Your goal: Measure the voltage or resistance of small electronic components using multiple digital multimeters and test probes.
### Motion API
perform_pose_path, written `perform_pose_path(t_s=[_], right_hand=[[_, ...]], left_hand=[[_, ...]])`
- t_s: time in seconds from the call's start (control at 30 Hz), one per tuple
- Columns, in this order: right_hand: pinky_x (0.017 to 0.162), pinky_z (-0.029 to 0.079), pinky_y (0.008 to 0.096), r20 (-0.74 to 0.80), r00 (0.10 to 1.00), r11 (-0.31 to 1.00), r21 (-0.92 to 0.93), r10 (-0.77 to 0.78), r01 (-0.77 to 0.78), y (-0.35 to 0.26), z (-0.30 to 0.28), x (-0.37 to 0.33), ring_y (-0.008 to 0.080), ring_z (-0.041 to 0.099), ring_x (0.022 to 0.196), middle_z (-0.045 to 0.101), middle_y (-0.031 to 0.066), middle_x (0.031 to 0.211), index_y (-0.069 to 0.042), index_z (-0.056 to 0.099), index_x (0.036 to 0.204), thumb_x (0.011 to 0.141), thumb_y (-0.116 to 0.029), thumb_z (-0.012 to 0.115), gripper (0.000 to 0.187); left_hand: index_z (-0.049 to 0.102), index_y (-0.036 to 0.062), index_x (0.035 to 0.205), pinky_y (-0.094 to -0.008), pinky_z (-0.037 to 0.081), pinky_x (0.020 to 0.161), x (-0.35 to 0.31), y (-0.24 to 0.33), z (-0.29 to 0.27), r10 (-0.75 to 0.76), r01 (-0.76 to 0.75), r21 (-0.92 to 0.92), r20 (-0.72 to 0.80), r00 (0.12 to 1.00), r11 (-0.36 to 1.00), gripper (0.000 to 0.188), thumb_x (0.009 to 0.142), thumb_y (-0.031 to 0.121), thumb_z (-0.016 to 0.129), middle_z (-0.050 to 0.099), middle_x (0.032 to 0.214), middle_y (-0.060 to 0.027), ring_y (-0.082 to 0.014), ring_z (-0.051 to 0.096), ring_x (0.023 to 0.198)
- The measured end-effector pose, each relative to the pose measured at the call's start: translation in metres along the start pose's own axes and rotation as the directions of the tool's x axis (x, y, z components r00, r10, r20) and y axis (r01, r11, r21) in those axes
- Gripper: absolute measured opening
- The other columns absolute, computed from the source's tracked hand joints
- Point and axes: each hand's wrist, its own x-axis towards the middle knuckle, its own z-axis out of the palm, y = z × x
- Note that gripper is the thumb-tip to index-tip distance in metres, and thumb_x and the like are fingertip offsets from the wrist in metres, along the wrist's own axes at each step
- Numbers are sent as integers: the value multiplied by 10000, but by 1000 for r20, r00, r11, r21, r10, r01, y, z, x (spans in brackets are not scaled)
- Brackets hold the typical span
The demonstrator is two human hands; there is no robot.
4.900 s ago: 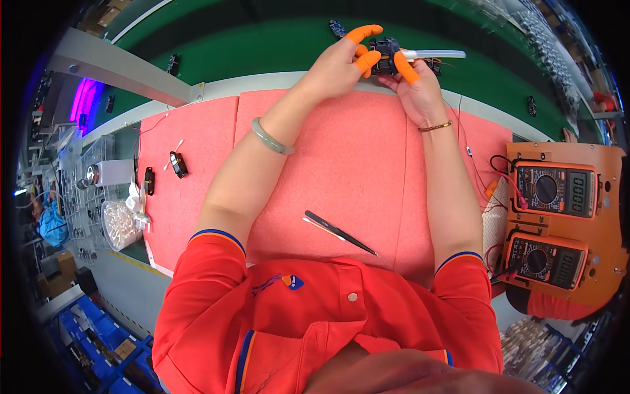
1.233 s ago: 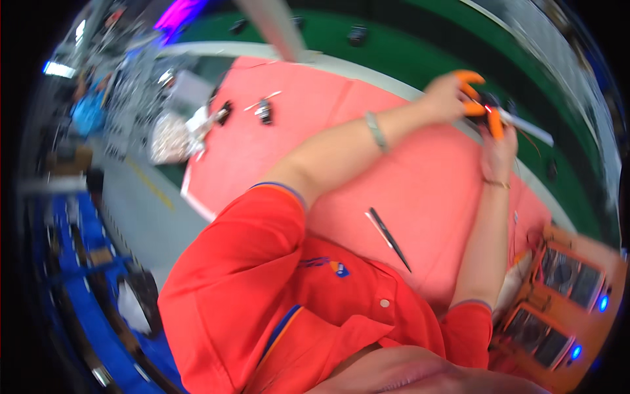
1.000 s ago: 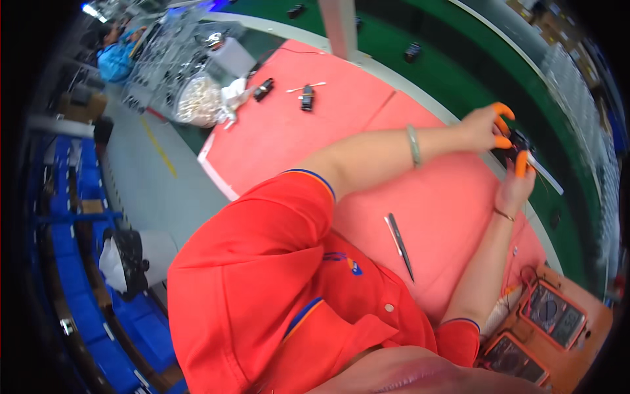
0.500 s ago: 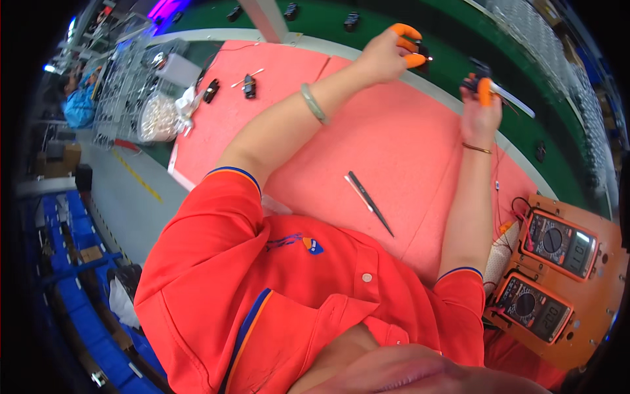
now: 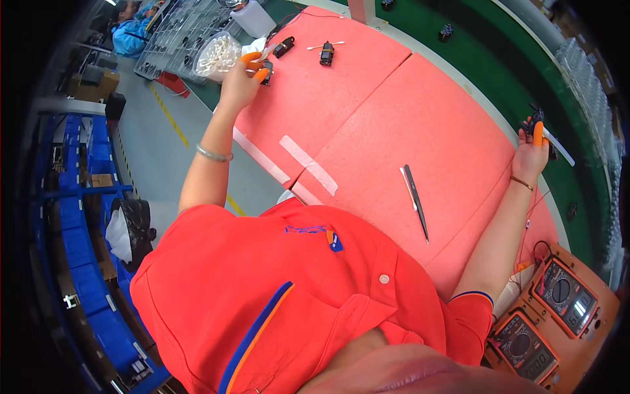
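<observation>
My left hand (image 5: 240, 84), with orange finger cots, is pinched on a small black part (image 5: 266, 73) at the far left of the pink mat (image 5: 407, 118). A clear tub of cotton swabs (image 5: 218, 55) stands just beside it. Out past the mat's right edge, over the green belt, my right hand (image 5: 530, 154) has its fingers round a small dark component (image 5: 531, 122). A white strip (image 5: 560, 146) sticks out beside its orange-tipped finger. Two more black parts lie on the mat: one (image 5: 283, 47) near my left hand, another (image 5: 326, 55) with a cotton swab (image 5: 325, 45) across it.
Tweezers (image 5: 416, 203) lie mid-mat with a thin pale stick alongside. Two orange multimeters (image 5: 566, 295) sit on an orange board at the lower right, with thin wires. A white bottle (image 5: 253, 18) stands far left. Dark parts (image 5: 446, 31) ride on the green belt (image 5: 482, 62). A person in blue (image 5: 129, 36) is beyond.
My left hand has swung from above the belt to the far left of the mat, beside the swab tub. My right hand stays over the belt with its component. The whole view has shifted.
</observation>
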Motion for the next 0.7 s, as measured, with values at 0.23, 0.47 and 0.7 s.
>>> perform_pose_path(t_s=[0.23, 0.47, 0.7], right_hand=[[692, 445, 259, -38, 999, 999, 33, 2, 0, 3, -5, 0, 178, 529, 835, 535, 119, 971, -8, 457, 1002, 843, -95, 414, 186], [667, 454, 260, -60, 998, 999, 38, 7, -5, 1, -1, 2, 175, 536, 801, 540, 123, 947, -5, 454, 1000, 836, -90, 436, 186], [699, 466, 279, -63, 998, 997, 76, -5, 9, -3, 4, 1, 174, 529, 814, 532, 117, 951, 9, 457, 1010, 824, -48, 438, 196]], left_hand=[[579, 57, 952, -257, 448, 614, 14, 44, 0, 159, -133, 270, -74, 985, 954, 238, 728, 137, 584, 590, 811, -88, -166, 572, 655], [569, 89, 965, -310, 435, 723, 53, 195, 122, 586, -559, -193, 136, 799, 806, 286, 724, 241, 586, 544, 953, -118, -242, 538, 825], [478, 76, 1088, -283, 436, 746, 92, 281, 241, 322, -277, -192, 265, 909, 941, 396, 721, 172, 589, 524, 1018, -112, -207, 530, 876]])
